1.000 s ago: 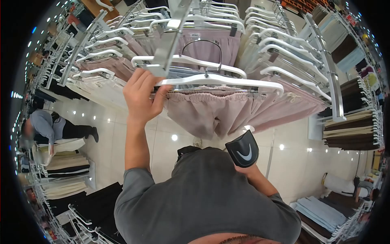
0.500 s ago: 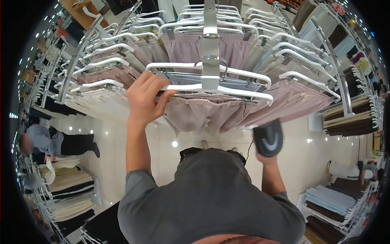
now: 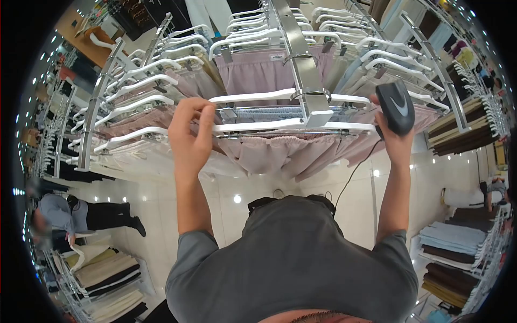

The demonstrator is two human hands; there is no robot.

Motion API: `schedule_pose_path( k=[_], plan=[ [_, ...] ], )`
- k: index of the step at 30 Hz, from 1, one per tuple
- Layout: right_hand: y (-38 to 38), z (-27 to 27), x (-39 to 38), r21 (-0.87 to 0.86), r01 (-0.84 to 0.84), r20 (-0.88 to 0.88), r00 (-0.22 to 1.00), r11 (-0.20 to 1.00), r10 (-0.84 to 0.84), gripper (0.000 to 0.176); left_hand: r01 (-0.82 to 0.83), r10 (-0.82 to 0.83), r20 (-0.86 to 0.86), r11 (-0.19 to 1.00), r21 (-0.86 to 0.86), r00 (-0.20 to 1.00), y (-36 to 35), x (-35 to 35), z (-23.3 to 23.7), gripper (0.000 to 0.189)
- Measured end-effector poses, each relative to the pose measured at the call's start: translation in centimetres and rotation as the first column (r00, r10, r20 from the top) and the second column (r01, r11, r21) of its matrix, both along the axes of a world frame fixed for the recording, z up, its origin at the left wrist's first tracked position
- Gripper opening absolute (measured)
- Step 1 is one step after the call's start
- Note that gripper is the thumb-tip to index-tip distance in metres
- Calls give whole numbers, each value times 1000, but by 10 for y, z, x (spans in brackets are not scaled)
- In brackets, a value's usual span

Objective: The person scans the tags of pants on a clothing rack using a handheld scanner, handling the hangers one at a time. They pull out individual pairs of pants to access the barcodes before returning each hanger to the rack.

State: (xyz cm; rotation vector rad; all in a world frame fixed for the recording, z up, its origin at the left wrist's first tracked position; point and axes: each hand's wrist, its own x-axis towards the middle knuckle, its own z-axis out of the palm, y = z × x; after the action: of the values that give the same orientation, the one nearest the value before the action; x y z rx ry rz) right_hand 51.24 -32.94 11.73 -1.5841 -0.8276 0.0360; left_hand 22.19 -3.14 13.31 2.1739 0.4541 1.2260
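Note:
My left hand point(image 3: 191, 137) is closed at the left end of a white clothes hanger point(image 3: 253, 97), its fingers curled over it. Pale blue clothing point(image 3: 269, 114) with a gathered waistband hangs from that hanger. In front of it, another white hanger carries pale pink elastic-waist trousers or shorts point(image 3: 274, 153); the lower part of the garment is out of sight. My right hand point(image 3: 397, 145) grips a dark handheld barcode scanner point(image 3: 397, 107), raised beside the right ends of these hangers. A thin cable point(image 3: 353, 175) runs from the scanner down towards my waist.
A metal rack arm point(image 3: 295, 43) with rings points at me above the hangers. More rails point(image 3: 102, 97) of hung clothes stand on both sides. Folded clothes point(image 3: 449, 237) are stacked low at right. At left, a person point(image 3: 81, 212) handles cream cloth above another stack.
My right hand has lifted the scanner from below the garments to the right ends of the hangers. My left thumb has come off the front hanger, and the view has shifted slightly.

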Motion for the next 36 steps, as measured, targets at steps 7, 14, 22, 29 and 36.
schedule_pose_path(
  k=[7, 14, 22, 29, 36],
  plan=[
    [16, 1, 12, -95, -163, 66, 983, 982, 169, 32, 154, -136, 73, 810, -565, 988, 22, 5, -22, 17],
    [13, 0, 7, -26, -116, -142, 984, 993, 111, 33, 207, -141, 157, 785, -583, 978, 22, 1, -28, 14],
    [10, -3, 11, -35, -188, -165, 970, 982, 180, 28, 121, 142, 509, 885, -449, 849, -7, -14, -32, 11],
    [7, 17, 13, -63, -147, -46, 988, 987, 144, 17, 236, -67, 601, 949, -208, 796, -82, -1, -49, 8],
    [-10, 42, 30, 41, -129, 15, 992, 991, 129, 18, 473, -386, 328, 846, -247, 862, -157, 35, -66, 8]
  ],
)
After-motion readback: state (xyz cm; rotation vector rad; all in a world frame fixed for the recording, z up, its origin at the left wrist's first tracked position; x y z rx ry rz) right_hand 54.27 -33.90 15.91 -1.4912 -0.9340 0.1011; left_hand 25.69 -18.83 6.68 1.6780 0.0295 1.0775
